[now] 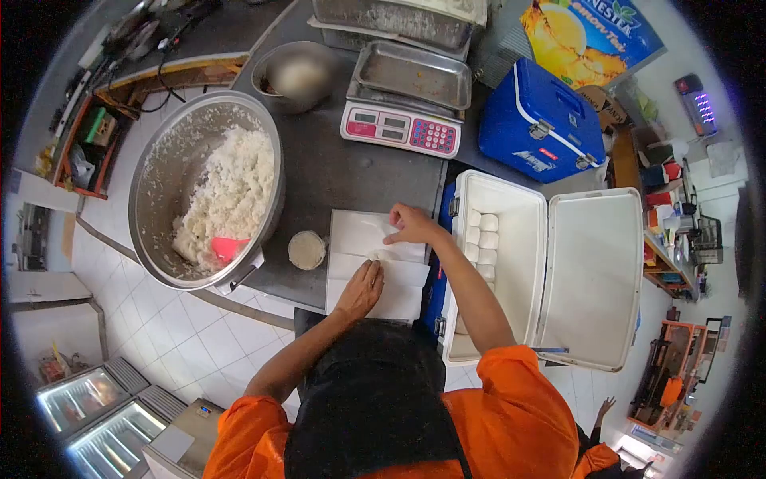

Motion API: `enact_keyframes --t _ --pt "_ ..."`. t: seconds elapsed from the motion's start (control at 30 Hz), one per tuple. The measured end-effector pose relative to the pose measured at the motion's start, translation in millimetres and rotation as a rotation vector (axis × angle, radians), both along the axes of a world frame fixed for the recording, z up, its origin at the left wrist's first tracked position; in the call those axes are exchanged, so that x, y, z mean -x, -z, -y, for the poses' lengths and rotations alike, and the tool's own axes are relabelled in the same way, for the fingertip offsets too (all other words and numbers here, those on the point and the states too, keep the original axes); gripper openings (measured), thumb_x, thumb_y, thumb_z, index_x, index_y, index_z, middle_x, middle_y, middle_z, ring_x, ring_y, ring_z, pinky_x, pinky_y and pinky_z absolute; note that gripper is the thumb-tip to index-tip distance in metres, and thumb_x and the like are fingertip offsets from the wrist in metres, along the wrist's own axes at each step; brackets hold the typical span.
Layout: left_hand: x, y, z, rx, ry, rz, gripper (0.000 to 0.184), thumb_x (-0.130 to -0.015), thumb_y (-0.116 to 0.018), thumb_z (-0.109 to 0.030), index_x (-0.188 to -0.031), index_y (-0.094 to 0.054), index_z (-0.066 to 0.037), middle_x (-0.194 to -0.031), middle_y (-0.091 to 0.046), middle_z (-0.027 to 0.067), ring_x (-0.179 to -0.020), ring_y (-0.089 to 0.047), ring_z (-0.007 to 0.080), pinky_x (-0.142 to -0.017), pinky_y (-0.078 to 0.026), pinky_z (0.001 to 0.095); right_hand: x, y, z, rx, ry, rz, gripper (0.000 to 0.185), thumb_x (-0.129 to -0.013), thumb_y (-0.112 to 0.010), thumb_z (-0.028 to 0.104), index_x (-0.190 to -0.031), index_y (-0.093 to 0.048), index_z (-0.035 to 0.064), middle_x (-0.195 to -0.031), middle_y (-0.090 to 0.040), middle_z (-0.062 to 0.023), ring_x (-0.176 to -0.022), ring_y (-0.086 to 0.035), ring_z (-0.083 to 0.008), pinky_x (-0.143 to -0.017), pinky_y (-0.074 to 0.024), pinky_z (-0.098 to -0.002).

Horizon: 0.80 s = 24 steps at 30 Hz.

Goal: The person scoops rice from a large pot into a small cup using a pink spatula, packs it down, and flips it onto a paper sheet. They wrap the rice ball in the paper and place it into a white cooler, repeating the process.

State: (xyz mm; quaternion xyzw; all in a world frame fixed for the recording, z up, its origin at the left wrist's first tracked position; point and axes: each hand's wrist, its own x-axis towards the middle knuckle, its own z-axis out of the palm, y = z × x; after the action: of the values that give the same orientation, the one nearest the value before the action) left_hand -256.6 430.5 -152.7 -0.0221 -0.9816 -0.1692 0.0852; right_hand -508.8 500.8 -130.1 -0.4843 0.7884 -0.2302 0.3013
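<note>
White paper sheets [351, 230] lie on the dark counter in front of me. My left hand [363, 289] rests on the lower sheet, its fingers stretched towards the middle. Over the upper right part of the paper is my right hand [412, 224], thumb and fingers apart; whether it touches the sheet is hard to tell. A small whitish patch between the hands is too indistinct to name. Left of the paper stands a round cup filled with rice [307, 251]. A large metal pot [144, 199] of cooked rice [235, 180] holds a pink scoop [229, 248].
On the right, an open cooler [511, 303] holds rows of white wrapped packets [487, 239]. A closed blue cooler [542, 120] stands behind it. Further back are a digital scale [400, 130] carrying a metal tray [415, 72], and a metal bowl [267, 80]. Another person's hand [608, 405] shows lower right.
</note>
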Motion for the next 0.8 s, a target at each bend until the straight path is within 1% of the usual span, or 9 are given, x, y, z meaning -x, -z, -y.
enact_keyframes --t 0.1,0.2,0.27,0.37,0.5,0.57,0.67,0.77,0.8 --pt "0 10 6 0.122 0.055 0.021 0.040 -0.090 -0.053 -0.010 -0.124 -0.052 0.012 -0.129 -0.050 0.0242 -0.122 -0.049 0.0361 -0.107 -0.041 0.0401 6 2 15 -0.023 0.127 0.116 0.031 -0.072 -0.082 0.034 -0.088 -0.068 0.0099 -0.091 -0.065 -0.0074 -0.083 -0.062 -0.0288 -0.076 -0.0506 -0.0375" --pt "1 4 9 0.094 0.065 0.007 0.039 -0.090 -0.053 -0.011 -0.123 -0.053 0.011 -0.128 -0.051 0.0242 -0.120 -0.050 0.0357 -0.107 -0.041 0.0399 8 -6 20 -0.136 -0.116 0.034 0.026 -0.076 -0.078 0.030 -0.088 -0.070 0.0083 -0.093 -0.066 -0.0110 -0.087 -0.064 -0.0274 -0.077 -0.0511 -0.0384" --pt "4 -9 11 -0.096 0.007 -0.139 0.028 -0.088 -0.059 -0.007 -0.111 -0.057 0.008 -0.114 -0.056 0.0246 -0.111 -0.052 0.0407 -0.093 -0.047 0.0459 -16 -25 7 -0.186 -0.237 0.046 0.022 -0.081 -0.068 0.026 -0.086 -0.070 0.0048 -0.105 -0.068 -0.0149 -0.097 -0.065 -0.0324 -0.081 -0.0524 -0.0412" --pt "-1 -18 18 -0.169 0.050 0.161 0.037 -0.084 -0.056 -0.011 -0.117 -0.059 0.004 -0.125 -0.055 0.0199 -0.121 -0.049 0.0340 -0.104 -0.043 0.0385 -93 -50 -34 -0.103 -0.260 -0.497 0.016 -0.085 -0.059 0.013 -0.090 -0.073 0.0098 -0.088 -0.064 -0.0109 -0.094 -0.063 -0.0268 -0.080 -0.0509 -0.0419" --pt "-19 -8 19 -0.169 0.087 0.143 0.036 -0.082 -0.059 -0.013 -0.115 -0.060 0.001 -0.120 -0.056 0.0168 -0.118 -0.051 0.0324 -0.100 -0.045 0.0398 -143 -26 -64 0.113 -0.067 -0.526 0.023 -0.087 -0.056 0.014 -0.101 -0.063 -0.0032 -0.096 -0.057 -0.0157 -0.097 -0.056 -0.0317 -0.082 -0.0481 -0.0445" --pt "-29 -20 17 -0.086 0.109 -0.289 0.038 -0.080 -0.060 -0.013 -0.117 -0.059 -0.001 -0.115 -0.056 0.0160 -0.113 -0.053 0.0330 -0.097 -0.046 0.0417 -146 -11 -71 0.127 -0.050 -0.492 0.024 -0.087 -0.054 0.011 -0.102 -0.061 -0.0055 -0.096 -0.054 -0.0149 -0.096 -0.054 -0.0330 -0.079 -0.0473 -0.0447" --pt "-11 -77 24 0.026 0.220 -0.171 0.039 -0.079 -0.060 -0.011 -0.116 -0.057 -0.001 -0.115 -0.055 0.0172 -0.111 -0.053 0.0350 -0.097 -0.046 0.0428 -152 -8 -73 0.215 0.020 -0.534 0.026 -0.086 -0.053 0.009 -0.107 -0.058 -0.0068 -0.096 -0.054 -0.0157 -0.094 -0.054 -0.0345 -0.078 -0.0484 -0.0444" --pt "13 5 38 -0.194 0.276 0.097 0.035 -0.081 -0.062 -0.012 -0.113 -0.055 0.002 -0.120 -0.052 0.0212 -0.112 -0.052 0.0382 -0.096 -0.047 0.0436 -160 1 -76 0.167 0.075 -0.498 0.029 -0.086 -0.053 0.008 -0.111 -0.055 -0.0069 -0.100 -0.054 -0.0174 -0.097 -0.054 -0.0358 -0.081 -0.0499 -0.0448" --pt "8 6 39 -0.053 0.190 0.075 0.034 -0.084 -0.064 -0.013 -0.111 -0.052 0.005 -0.119 -0.052 0.0228 -0.111 -0.052 0.0391 -0.097 -0.046 0.0434 -163 -4 -76 0.205 0.184 -0.364 0.029 -0.085 -0.056 0.007 -0.112 -0.056 -0.0056 -0.106 -0.053 -0.0183 -0.103 -0.054 -0.0347 -0.086 -0.0494 -0.0452"
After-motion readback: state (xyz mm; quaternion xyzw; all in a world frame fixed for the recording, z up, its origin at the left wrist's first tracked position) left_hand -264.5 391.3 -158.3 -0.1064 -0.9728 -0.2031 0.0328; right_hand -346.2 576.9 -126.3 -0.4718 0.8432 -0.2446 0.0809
